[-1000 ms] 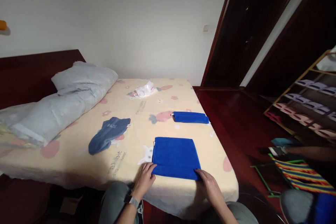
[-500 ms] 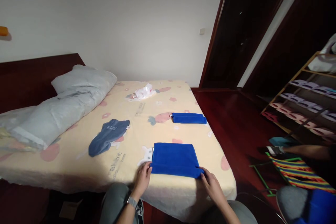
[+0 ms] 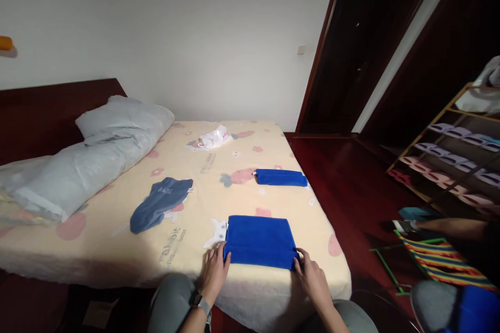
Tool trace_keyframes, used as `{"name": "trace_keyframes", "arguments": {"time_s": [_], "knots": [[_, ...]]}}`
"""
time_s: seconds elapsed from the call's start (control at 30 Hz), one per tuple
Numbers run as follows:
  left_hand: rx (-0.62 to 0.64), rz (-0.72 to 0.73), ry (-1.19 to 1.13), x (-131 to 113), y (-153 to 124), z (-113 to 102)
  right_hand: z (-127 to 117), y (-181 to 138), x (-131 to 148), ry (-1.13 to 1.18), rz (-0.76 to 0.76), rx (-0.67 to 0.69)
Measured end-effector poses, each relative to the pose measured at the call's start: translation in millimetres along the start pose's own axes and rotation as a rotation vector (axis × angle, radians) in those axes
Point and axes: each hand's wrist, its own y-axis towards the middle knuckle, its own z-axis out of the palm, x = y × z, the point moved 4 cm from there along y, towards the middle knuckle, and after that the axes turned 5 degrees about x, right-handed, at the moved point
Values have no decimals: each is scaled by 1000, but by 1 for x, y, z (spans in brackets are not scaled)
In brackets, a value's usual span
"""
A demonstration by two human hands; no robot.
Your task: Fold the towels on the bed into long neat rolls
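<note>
A blue towel (image 3: 258, 237) lies folded into a flat rectangle at the near edge of the bed, with a crease running across it close to its front edge. My left hand (image 3: 215, 266) pinches its near left corner. At the near right corner, my right hand (image 3: 310, 273) grips the cloth between thumb and fingers. Farther back lies a second blue towel (image 3: 282, 177), folded into a narrow strip with a small white tag at its left end. A grey-blue cloth piece with pale lettering (image 3: 161, 204) rests to the left.
The bed (image 3: 238, 195) has a cream printed sheet. A grey quilt (image 3: 105, 161) is heaped at the left, and a crumpled white plastic bag (image 3: 215, 137) lies at the back. On the right are a striped folding stool (image 3: 445, 260), another person's leg (image 3: 457, 227) and a shoe rack (image 3: 433, 140).
Both hands still hold the near corners of the towel. My left hand has shifted slightly, its fingers now farther over the corner, and my right fingers have moved a little inward.
</note>
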Motion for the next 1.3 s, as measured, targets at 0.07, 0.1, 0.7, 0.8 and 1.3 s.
{"name": "trace_keyframes", "arguments": {"time_s": [0.07,0.1,0.7,0.8,1.3], "knots": [[-9,-16,43,-4,2,-3,-1,0,4,-86,-13,-6],[-12,-26,60,-6,3,-5,-2,0,6,-124,-18,-9],[180,519,92,-97,-12,10,18,-23,85,-230,-518,-97],[220,519,65,-97,-12,15,32,-26,96,-257,-581,-58],[167,441,70,-44,-23,12,52,-30,65,-320,-527,-120]]}}
